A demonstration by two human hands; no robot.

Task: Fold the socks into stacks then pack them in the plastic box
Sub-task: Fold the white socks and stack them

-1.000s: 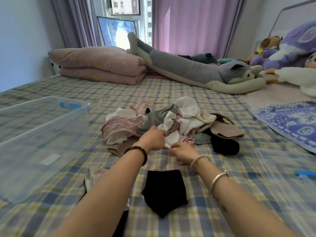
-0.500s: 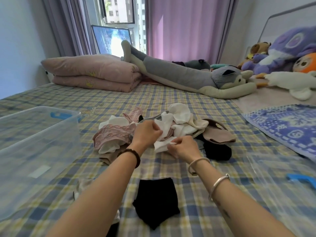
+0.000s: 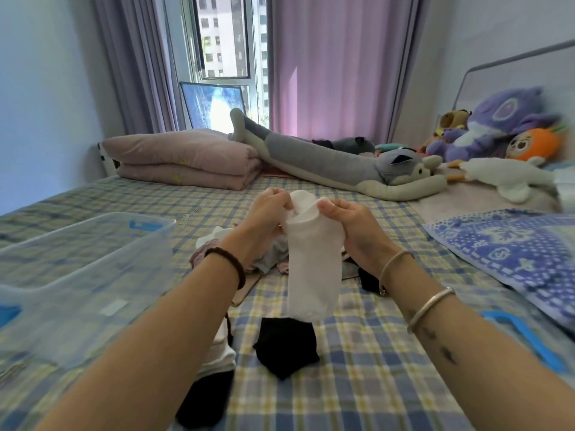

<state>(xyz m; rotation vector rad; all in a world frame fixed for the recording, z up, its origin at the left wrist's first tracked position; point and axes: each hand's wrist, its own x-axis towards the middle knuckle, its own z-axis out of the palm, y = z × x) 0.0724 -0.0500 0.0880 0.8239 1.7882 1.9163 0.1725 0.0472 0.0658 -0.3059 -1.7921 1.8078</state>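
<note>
Head view. A: What is met at the left of the frame?
B: The plastic box [image 3: 77,290] is seen there, open-topped, set on the bed [image 3: 373,384]. Just right of it, at lower centre-left, a small folded stack [image 3: 217,353] is laid, partly hidden by a forearm.
A: And the hands?
B: At centre the white sock [image 3: 311,269] is held up above the bed. Its cuff is pinched by the left hand [image 3: 267,213] on one side and by the right hand [image 3: 351,228] on the other, with fingers curled on the fabric. The toe is left hanging free, just above a folded black sock [image 3: 286,346].
A: How is it expected to handle?
B: It is judged light, limp and unbreakable, and no shape will be kept unless it is laid flat. The cuff is judged the best hold, since the rest is straightened by its own weight. Little slip is expected from knit fabric.
A: Room to work?
B: Open checked sheet is seen right of the black sock, where a fold could be pressed. The unsorted pile [image 3: 270,259] lies behind the hands and could be dragged by the hanging toe. At lower right what looks to be a clear lid [image 3: 529,337] with a blue handle is laid, with a blue towel [image 3: 513,253] above it; those edges are better avoided. The box rim is raised, so stacks would have to be lifted over it.
</note>
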